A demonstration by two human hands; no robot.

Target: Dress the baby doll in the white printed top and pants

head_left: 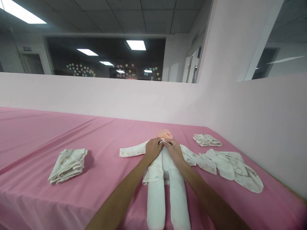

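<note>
Pink cloth (103,191) covers the table, and the doll (164,134) lies across it at centre, head towards the wall, plain white legs pointing back at the wearer. All eyes on the neck now! The left hand (153,149) and the right hand (174,149) meet just below the head, fingertips of both pinched on a pale strip (163,141); whether that's a tie or a fabric edge, I can't tell. The printed top (153,172) has both sleeves stretched outwards, its front panel hanging loose at left, so this looks like the neckline-fastening stage. What it calls for next, I'd judge, is a fine, steady pinch, both ends controlled without dragging the collar. Out wide, a folded cloth (68,166) sits at left; at right, a rumpled garment (231,164) lies near another folded bundle (207,140).
</note>
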